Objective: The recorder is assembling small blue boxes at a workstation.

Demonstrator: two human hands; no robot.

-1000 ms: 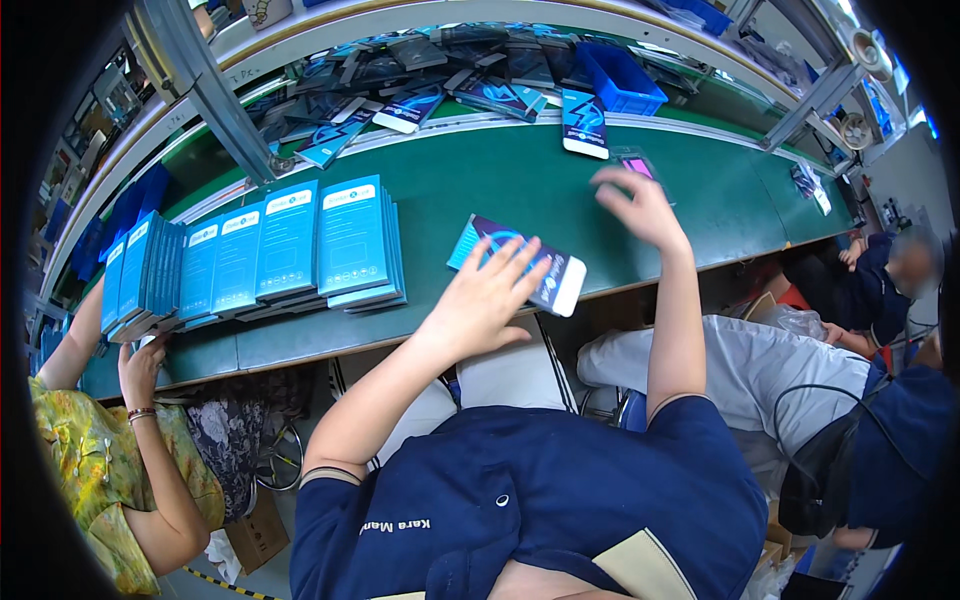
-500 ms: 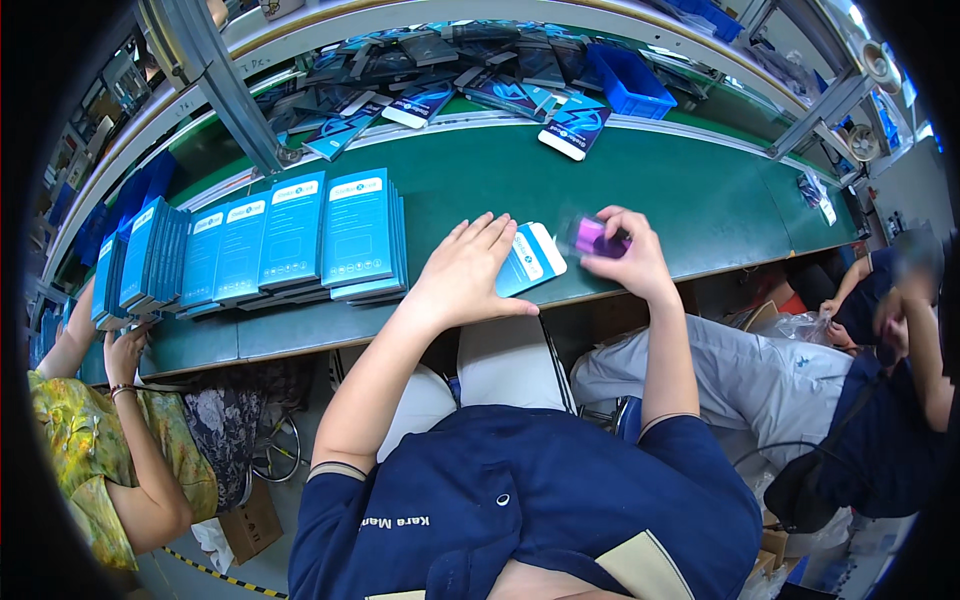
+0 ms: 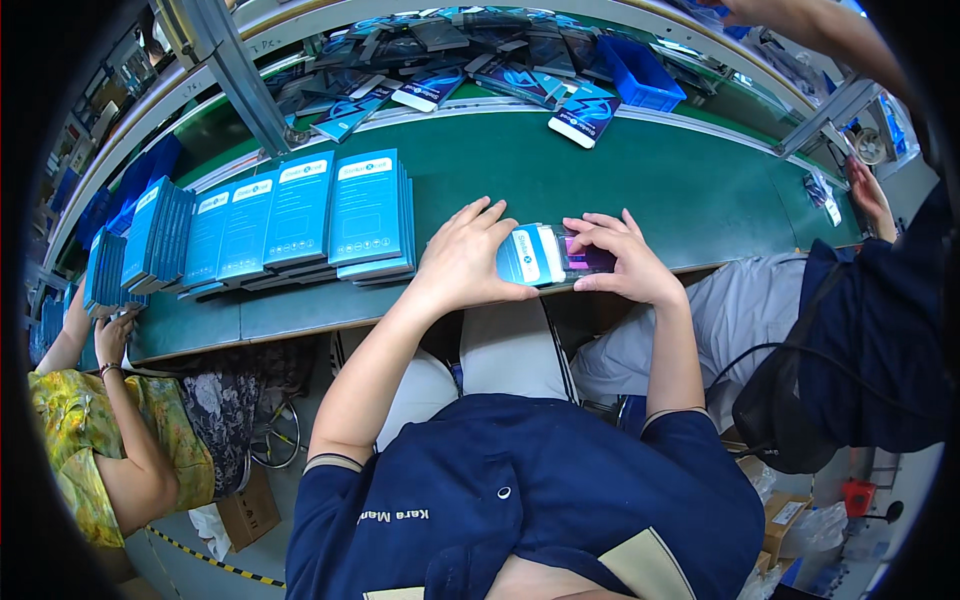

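Observation:
A flat blue-and-white carton (image 3: 522,256) lies near the table's front edge, its white end flap toward the right. My left hand (image 3: 462,255) grips its left part, fingers over the far side and thumb along the near edge. In my right hand (image 3: 622,262) is a purple-and-black item in clear plastic (image 3: 576,252), pinched between thumb and fingers. That item lies against the carton's right end; whether its tip is inside the end I cannot tell. Left of my left hand, stacks of blue cartons (image 3: 367,215) lean in a row.
Across the back shelf lies a heap of dark and blue cartons (image 3: 440,38), beside a blue bin (image 3: 640,75). One carton (image 3: 584,114) overhangs the shelf edge. A metal post (image 3: 245,90) stands back left. At left, a co-worker's hand (image 3: 112,338) touches the stacks; another co-worker's arm (image 3: 830,35) reaches in at upper right.
My right hand has brought the purple-and-black item left, against the carton's end. My left hand keeps its hold. The right-hand co-worker has leaned in and reached over the shelf.

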